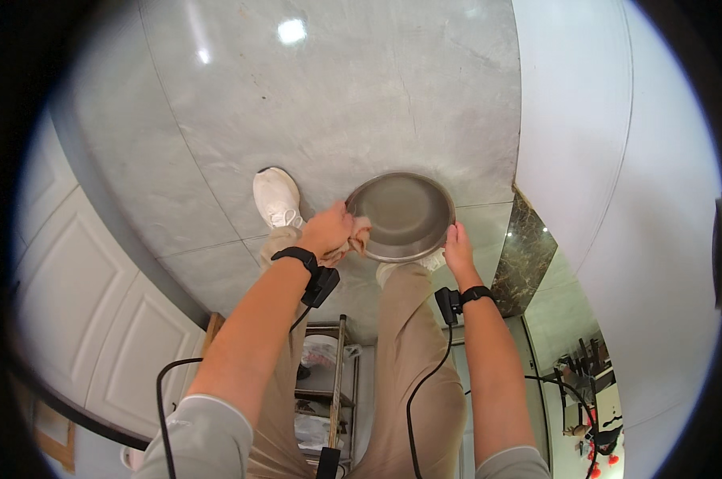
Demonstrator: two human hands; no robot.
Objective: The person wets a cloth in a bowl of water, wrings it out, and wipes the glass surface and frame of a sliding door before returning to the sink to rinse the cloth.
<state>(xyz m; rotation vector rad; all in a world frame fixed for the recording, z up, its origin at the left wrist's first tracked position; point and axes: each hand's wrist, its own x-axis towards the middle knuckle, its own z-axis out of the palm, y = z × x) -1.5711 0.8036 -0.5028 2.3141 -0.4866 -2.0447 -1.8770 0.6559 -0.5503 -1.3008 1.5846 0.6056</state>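
Note:
A round metal basin point(400, 206) with a rolled rim is held above the tiled floor, in front of my legs. My right hand point(459, 248) grips its rim at the right, thumb on the near side. At the opposite edge is my left hand point(331, 227), closed around a crumpled pinkish cloth point(359, 233) with reddish-brown marks. The cloth lies against the basin's left rim, and part of it hangs below my fist. My left fingertips are partly hidden, so their contact with the rim is unclear.
White panelled cabinets point(85, 293) line the left side. A white wall point(576, 120) rises at the right, with a dark marble strip point(522, 251) at its foot. A metal shelf rack point(340, 371) holding plastic bags stands behind my legs. Black cables point(410, 407) run from both wrist devices.

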